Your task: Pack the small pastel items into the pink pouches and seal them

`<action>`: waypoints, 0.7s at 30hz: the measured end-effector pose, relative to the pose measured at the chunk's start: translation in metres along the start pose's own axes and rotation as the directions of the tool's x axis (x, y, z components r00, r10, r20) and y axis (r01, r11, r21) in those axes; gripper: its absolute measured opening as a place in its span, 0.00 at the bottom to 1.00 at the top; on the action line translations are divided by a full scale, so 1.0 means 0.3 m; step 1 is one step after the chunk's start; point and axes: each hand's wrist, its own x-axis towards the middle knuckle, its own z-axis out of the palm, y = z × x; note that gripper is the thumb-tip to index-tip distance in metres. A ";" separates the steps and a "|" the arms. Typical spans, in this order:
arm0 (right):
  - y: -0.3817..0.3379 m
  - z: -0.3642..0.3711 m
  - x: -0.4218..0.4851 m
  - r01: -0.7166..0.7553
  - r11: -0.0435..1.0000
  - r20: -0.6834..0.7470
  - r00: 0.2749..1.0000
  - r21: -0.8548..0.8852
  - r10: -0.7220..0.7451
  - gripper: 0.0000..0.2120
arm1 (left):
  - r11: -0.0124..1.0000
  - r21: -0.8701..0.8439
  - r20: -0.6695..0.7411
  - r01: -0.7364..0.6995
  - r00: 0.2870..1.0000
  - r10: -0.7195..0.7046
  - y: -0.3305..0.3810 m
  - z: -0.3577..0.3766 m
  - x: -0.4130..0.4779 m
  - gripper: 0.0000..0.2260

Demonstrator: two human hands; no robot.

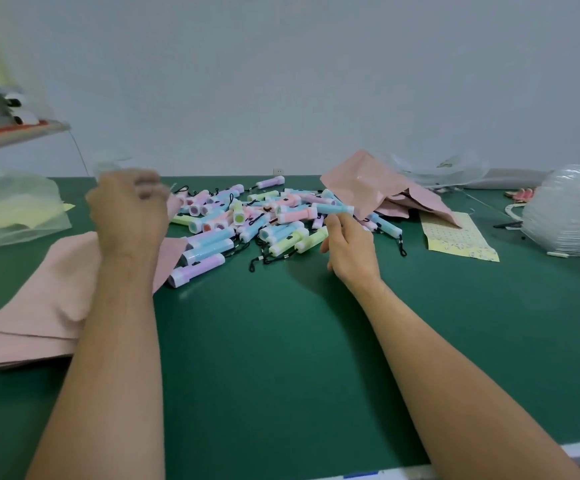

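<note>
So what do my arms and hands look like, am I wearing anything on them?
The left forearm and right forearm are bare, with no sleeves in view. The left grip and right grip wear no gloves. No watch or bracelet shows at either wrist. The left grip is too blurred to rule out rings.

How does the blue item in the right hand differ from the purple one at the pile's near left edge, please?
The blue item is pinched by the right hand above the pile; the purple item lies unheld on the green table. The blue item sits nearly level across the view; the purple item lies slanted. Both have pastel bodies with white ends.
</note>
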 end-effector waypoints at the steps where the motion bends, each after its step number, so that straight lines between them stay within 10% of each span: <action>1: 0.001 -0.002 0.000 0.012 1.000 0.017 1.000 0.028 -0.013 0.15 | 0.985 -0.147 -0.037 -0.086 0.996 0.081 0.040 -0.008 0.000 0.10; 5: -0.019 -0.021 0.003 -0.060 0.935 0.204 0.979 0.351 -0.014 0.14 | 0.618 -0.782 -0.065 -0.080 0.997 0.047 0.171 0.017 0.034 0.08; 8: -0.049 -0.028 0.005 -0.259 0.795 0.401 0.916 0.549 0.022 0.30 | 0.432 -0.900 -0.004 0.054 0.991 -0.132 0.201 0.139 0.037 0.10; 16: -0.040 -0.073 -0.006 -0.364 0.763 0.587 0.809 0.535 -0.026 0.20 | 0.707 -0.677 -0.224 0.206 0.857 -0.463 -0.015 0.418 -0.118 0.08; 21: -0.020 -0.081 -0.011 -0.392 0.835 0.670 0.742 0.387 0.038 0.15 | 0.795 -0.560 -0.175 0.233 0.905 -0.388 -0.082 0.443 -0.126 0.03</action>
